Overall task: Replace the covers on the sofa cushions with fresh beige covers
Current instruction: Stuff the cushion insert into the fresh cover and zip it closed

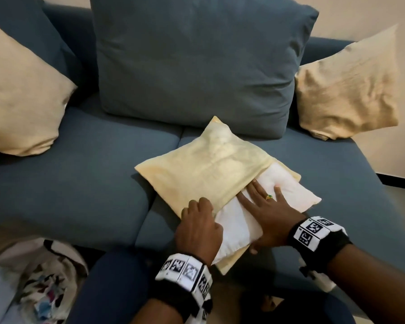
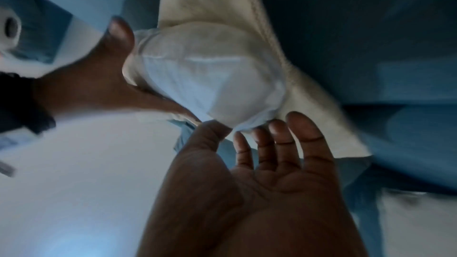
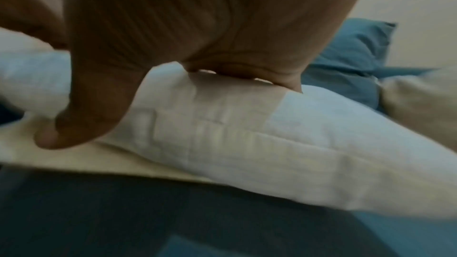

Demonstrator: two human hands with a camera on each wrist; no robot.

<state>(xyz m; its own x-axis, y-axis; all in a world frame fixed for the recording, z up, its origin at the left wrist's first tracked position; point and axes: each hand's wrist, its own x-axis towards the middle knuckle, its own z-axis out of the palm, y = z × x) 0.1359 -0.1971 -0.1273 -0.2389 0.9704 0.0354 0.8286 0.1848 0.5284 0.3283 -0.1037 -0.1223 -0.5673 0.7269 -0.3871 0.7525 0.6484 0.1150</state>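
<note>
Writing: I could read no brand or words; the only markings I saw were black-and-white square codes on the wristbands (image 1: pixel 313 232).
Cover: the beige cover (image 1: pixel 204 164) lay flat on the blue sofa seat (image 1: pixel 80 164), stretching away from both my hands, its open end towards me, pale yellow-beige and creased.
Insert: the white cushion insert (image 1: pixel 292 192) stuck partly out of that opening, under and between my hands, plump and wrinkled.
Left hand: my left hand (image 1: pixel 198 226) sat at the cover's near edge with fingers curled; whether it pinched the cloth I cannot tell.
Right hand: my right hand (image 1: pixel 267 206) lay spread flat on the insert, fingers straight, a ring on one.
Other cushions: one beige cushion (image 1: pixel 21 94) stood far left of my hands, another beige cushion (image 1: pixel 346 90) beyond my right, a blue back cushion (image 1: pixel 197 61) between them.
</note>
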